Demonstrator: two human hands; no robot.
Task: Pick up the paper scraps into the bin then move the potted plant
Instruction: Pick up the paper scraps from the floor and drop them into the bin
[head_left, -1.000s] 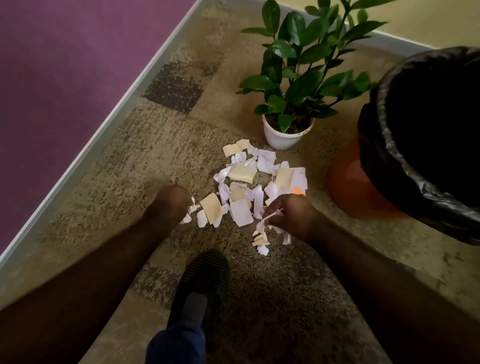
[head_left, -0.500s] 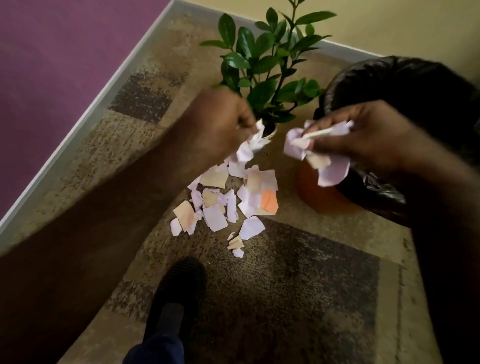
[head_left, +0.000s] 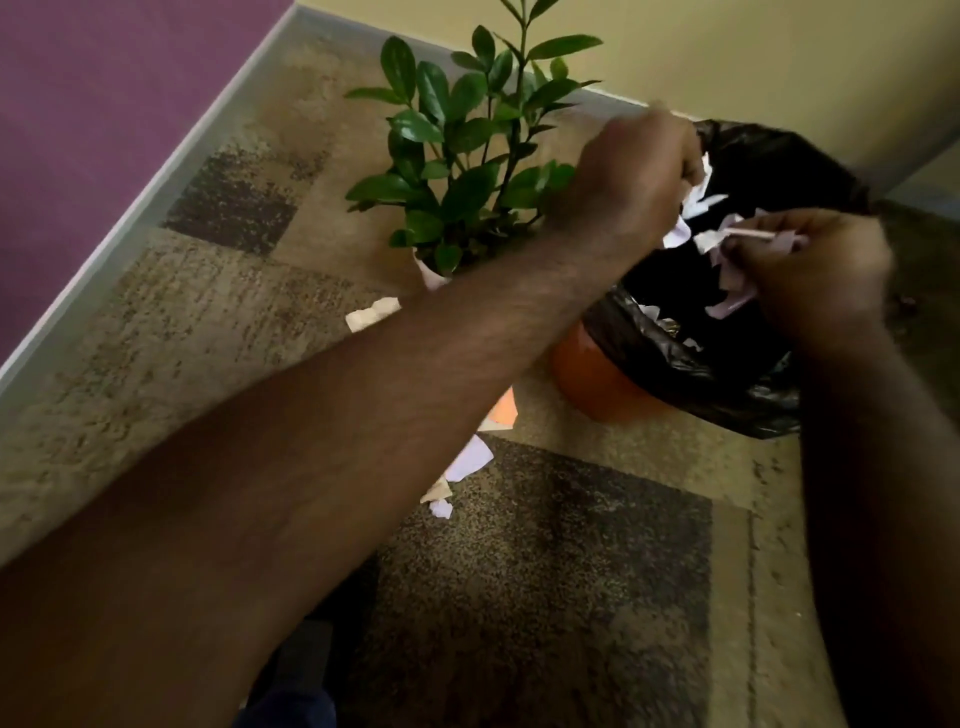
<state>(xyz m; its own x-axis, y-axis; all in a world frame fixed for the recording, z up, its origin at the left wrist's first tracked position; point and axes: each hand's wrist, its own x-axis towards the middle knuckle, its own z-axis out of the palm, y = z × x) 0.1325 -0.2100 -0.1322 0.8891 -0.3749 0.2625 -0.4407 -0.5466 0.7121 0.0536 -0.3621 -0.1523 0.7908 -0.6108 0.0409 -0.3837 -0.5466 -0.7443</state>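
Both hands are over the mouth of the orange bin, which is lined with a black bag. My left hand grips a bunch of white paper scraps above the bag. My right hand pinches another bunch of pale scraps just beside it. A few scraps lie inside the bag. More scraps remain on the carpet, mostly hidden under my left forearm. The potted plant stands in a white pot left of the bin.
A patterned brown carpet covers the floor. A purple wall with a grey skirting runs along the left, a yellow wall at the back. My dark shoe and trouser leg show at the bottom edge, below my forearm.
Both hands rose from the scrap pile on the carpet with paper in them and moved right, to over the bin's opening. The camera view swung right with them.
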